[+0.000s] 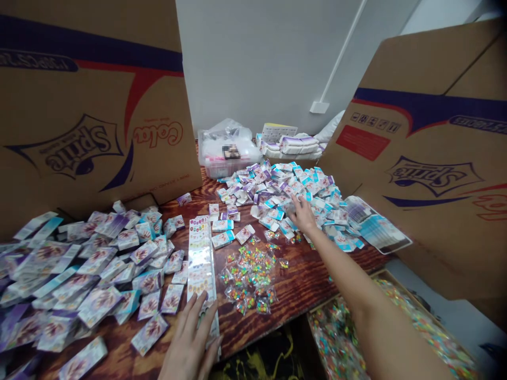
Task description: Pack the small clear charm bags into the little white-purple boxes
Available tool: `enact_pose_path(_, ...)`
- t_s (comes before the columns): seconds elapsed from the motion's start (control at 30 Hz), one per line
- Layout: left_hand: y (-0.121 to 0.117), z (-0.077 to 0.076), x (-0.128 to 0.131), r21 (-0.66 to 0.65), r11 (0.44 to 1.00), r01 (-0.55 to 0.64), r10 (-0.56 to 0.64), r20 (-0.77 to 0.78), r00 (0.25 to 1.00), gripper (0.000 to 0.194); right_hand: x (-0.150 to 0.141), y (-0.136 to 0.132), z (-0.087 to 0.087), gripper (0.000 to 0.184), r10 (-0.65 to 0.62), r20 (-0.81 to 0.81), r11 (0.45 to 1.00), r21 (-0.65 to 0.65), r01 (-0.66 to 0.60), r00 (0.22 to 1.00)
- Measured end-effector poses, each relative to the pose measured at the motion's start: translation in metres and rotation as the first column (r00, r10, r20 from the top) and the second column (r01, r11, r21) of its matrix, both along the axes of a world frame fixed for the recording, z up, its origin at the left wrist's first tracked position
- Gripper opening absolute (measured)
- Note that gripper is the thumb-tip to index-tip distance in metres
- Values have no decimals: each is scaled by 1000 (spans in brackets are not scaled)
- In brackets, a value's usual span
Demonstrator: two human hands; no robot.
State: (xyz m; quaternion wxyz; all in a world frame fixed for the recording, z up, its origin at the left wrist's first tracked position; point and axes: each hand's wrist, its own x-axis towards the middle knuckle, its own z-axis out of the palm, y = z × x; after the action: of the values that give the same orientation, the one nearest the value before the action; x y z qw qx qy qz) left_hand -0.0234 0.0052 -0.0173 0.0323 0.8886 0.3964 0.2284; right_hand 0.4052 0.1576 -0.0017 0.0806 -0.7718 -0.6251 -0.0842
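Wooden table [287,295], left fingers [197,311] spread over sheet [200,253], right fingers [297,206] at boxes [273,214], grip unclear

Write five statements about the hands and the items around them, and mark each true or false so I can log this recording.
1. The left hand rests on the printed sheet. True.
2. The right hand is over the small packets. False: it is at the far pile of small boxes.
3. Small packets lie on the table. True.
4. "Sprite" reads upright on both cartons. False: it is upside down on the left carton and right carton.
5. More packets show past the table's near edge. True.
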Motion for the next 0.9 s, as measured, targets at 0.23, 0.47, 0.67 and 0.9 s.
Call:
enact_pose_path(0.23, -4, 5, 0, -28, 1000, 13, -12, 9, 1000, 54, -37, -32, -20, 24, 31, -8, 972, -235, -32, 999)
enact_pose_path(0.47, -2, 3, 1, 29, 999, 21, -22, 11, 1000, 58, -30, -16, -22, 29, -47, 14, 959, -278, 49, 999)
enact_pose_path(0.67, -6, -1, 2, 11, 999, 30, -30, 6, 1000, 57, -65, -28, -27, 28, 76, -14, 971, -225, -77, 997)
enact_pose_path(0.9, -6, -2, 4, -1, 998, 62, -62, 18, 998, 54, -117, -87, -34, 31, 263, -80, 948, -164, -273, 962)
